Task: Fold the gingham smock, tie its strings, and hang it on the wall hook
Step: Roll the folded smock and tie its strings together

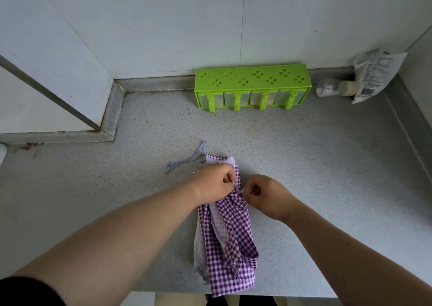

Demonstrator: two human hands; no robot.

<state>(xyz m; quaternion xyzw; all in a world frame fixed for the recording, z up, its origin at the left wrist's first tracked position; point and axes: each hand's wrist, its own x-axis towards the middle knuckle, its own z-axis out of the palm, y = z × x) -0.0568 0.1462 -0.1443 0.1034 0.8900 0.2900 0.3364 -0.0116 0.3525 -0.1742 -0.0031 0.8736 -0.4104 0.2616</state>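
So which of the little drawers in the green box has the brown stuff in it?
The third drawer from the left in the green box. Tan powder shows through its front; the other three look pale or whitish.

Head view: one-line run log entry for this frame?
stage: tying strings | smock: folded narrow on counter | left hand: pinching string | right hand: pinching string | loose strings: beyond smock | hook: not visible

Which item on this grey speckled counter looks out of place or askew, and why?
The small clear plastic bottle at the back right lies on its side against the wall, partly under a leaning white printed packet, while the lime-green plastic condiment rack stands squarely. The purple gingham smock is simply bunched mid-fold between the left hand and right hand.
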